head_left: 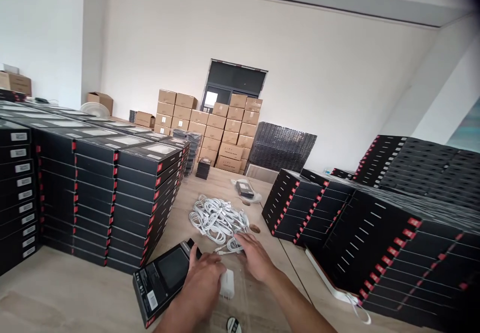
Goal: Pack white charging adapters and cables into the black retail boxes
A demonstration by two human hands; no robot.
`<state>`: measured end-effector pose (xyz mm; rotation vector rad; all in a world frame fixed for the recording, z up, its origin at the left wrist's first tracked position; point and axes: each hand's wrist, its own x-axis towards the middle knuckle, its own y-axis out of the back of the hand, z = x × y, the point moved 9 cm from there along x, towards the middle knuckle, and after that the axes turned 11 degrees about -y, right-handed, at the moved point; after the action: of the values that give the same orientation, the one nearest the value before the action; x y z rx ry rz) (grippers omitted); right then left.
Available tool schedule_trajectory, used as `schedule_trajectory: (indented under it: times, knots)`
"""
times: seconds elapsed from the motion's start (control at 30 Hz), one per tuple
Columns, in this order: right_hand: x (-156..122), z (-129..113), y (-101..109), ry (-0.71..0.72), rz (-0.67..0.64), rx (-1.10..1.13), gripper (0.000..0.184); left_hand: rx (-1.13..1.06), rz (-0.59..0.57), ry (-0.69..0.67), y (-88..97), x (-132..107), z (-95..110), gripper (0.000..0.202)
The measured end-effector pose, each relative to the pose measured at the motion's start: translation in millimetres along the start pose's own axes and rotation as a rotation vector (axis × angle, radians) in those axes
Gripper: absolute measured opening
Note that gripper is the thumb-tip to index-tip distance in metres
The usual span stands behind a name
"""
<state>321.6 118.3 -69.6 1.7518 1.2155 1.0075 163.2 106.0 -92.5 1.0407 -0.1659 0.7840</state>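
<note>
My left hand (204, 279) is at the right end of a black box (165, 278), its thumb by the raised end flap. Its bent fingers lie against a white power adapter (227, 284), with the fingertips mostly hidden. The box lies tilted on the table, with a dark panel in the middle and a white label. My right hand (255, 257) has its fingers closed over a coiled white cable (233, 245) at the near edge of a tangled pile of white cables (215, 218). A small round black-and-white item (233, 325) lies near the bottom edge.
Tall stacks of black boxes with red tabs stand at left (93, 198) and right (375, 243). Behind the cables lies a small dark box (244, 189) on clear plastic. A white-edged tray (330, 280) leans by the right stack. Brown cartons (217, 133) are piled at the wall.
</note>
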Motion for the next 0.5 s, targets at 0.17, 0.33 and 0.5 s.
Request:
schedule_trajectory:
  times: [0.17, 0.33, 0.5]
  knots:
    - [-5, 16, 31, -0.061, 0.06, 0.046, 0.039, -0.012, 0.023, 0.005, 10.7, 1, 5, 0.031]
    - [-37, 7, 47, -0.135, 0.126, 0.25, 0.028, -0.235, 0.138, 0.072, 22.9, 6, 14, 0.039]
    - [-75, -30, 21, -0.145, 0.194, 0.593, 0.026, -0.728, 0.18, 0.102, 7.2, 10, 15, 0.046]
